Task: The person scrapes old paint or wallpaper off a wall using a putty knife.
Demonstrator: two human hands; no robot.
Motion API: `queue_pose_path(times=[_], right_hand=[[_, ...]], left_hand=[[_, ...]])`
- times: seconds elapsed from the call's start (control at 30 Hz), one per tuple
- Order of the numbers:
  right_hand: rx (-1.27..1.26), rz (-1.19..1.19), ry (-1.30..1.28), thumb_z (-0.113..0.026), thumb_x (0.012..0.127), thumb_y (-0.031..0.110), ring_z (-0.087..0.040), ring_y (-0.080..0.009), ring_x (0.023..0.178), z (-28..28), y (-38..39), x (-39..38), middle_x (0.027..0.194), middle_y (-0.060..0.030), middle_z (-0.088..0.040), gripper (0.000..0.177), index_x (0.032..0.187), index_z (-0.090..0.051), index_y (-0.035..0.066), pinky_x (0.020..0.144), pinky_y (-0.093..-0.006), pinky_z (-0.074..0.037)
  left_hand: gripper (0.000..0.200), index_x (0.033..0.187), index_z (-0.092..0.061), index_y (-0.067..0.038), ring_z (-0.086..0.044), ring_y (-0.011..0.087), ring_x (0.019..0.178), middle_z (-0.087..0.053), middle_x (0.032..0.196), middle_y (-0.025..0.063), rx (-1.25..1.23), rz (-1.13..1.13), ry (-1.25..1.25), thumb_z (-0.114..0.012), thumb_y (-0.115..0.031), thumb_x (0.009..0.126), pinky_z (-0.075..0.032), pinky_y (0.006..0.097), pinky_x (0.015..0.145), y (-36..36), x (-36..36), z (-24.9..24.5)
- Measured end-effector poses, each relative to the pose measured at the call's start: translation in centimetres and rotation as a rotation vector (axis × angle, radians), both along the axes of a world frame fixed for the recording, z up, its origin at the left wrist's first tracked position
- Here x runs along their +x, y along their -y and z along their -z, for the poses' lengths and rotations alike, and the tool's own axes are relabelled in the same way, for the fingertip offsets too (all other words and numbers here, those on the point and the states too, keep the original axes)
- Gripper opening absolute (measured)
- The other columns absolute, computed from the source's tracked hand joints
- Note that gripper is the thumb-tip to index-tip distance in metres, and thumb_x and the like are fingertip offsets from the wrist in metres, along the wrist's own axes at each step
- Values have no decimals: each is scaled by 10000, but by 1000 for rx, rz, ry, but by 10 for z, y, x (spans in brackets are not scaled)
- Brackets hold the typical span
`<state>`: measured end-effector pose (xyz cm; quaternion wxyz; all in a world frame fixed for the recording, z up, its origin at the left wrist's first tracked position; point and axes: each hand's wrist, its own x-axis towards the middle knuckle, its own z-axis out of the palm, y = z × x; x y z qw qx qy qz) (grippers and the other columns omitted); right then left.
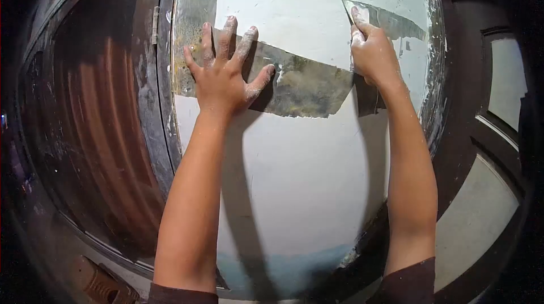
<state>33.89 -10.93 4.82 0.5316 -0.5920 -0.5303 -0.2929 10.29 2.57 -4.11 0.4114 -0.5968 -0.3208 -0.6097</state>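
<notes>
My left hand [224, 71] lies flat with fingers spread on a wide metal plastering blade [300, 85] pressed against a white plastered wall [294, 173]. The blade is smeared with plaster and slants down to the right. My right hand [371, 54] is closed around a second, smaller putty knife [391, 20], whose blade points up and right against the wall. Both hands are dusted with white plaster.
A dark wooden door frame with a metal hinge [154, 23] borders the wall on the left, beside a reddish corrugated surface [107, 128]. Another dark frame with panels [481, 134] stands on the right. The wall bottom shows a bluish patch [283, 267].
</notes>
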Motion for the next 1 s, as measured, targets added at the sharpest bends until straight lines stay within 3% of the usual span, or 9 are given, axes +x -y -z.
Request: queue_pose_path(times=[0.03,0.1,0.13,0.23,0.3,0.33,0.53,0.6,1.0], right_hand=[[-4,2,0,-519,971,227,-668,-455,1080,4,0,3,1148,-270,-704,412,1339,-677,132,968,-467,-518],[30,0,106,-530,1026,239,-539,-205,521,12,-2,19,694,-187,-648,448,1458,-579,127,566,-374,-463],[152,32,258,-528,1030,217,-543,-183,565,16,-4,24,751,-206,-681,443,1461,-574,127,609,-370,-480],[-43,62,92,-527,1032,199,-637,-232,693,34,22,22,928,-244,-729,438,1462,-572,127,732,-371,-516],[-109,47,6,-544,1012,262,-670,-468,992,46,29,23,1063,-268,-710,441,1451,-589,267,906,-485,-515],[27,34,147,-541,1019,256,-661,-482,977,55,20,34,1040,-282,-701,433,1448,-593,277,883,-486,-514],[36,-61,160,-538,1019,216,-659,-480,998,45,12,32,1061,-295,-678,414,1422,-605,156,877,-467,-515],[-38,-57,48,-539,1018,205,-653,-484,1007,47,20,23,1076,-295,-674,407,1415,-604,144,883,-474,-515],[-10,-6,114,-555,992,202,-673,-457,1047,41,7,27,1102,-296,-696,344,1261,-699,43,929,-474,-514]], left_hand=[[752,1536,-483,-415,-198,354,1574,-306,1691,-17,-4,2,0,-677,-663,854,-96,745,1171,-1,0,2],[742,1537,-476,-424,-200,355,1574,-298,1695,-22,8,6,6,-672,-660,861,-94,737,1179,-3,0,0],[738,1538,-473,-429,-200,355,1574,-294,1697,-25,15,9,6,-670,-659,865,-92,734,1182,-3,-1,-1],[731,1542,-468,-427,-202,358,1573,-292,1697,-26,-13,8,3,-669,-644,873,-92,736,1182,1,-1,0],[721,1546,-464,-420,-201,359,1574,-297,1694,-23,-18,5,0,-667,-623,884,-93,740,1180,3,0,0],[715,1543,-469,-417,-202,356,1574,-305,1689,-18,7,17,2,-669,-618,886,-91,739,1181,0,0,0],[711,1535,-478,-423,-207,341,1574,-312,1685,-25,-12,-9,2,-656,-641,883,-88,735,1183,1,0,0],[707,1532,-488,-407,-211,339,1571,-323,1681,-20,-4,3,3,-647,-647,886,-79,733,1186,1,0,0],[700,1518,-506,-414,-209,335,1572,-322,1679,-7,-2,-19,6,-649,-660,879,-68,725,1193,1,0,0]])
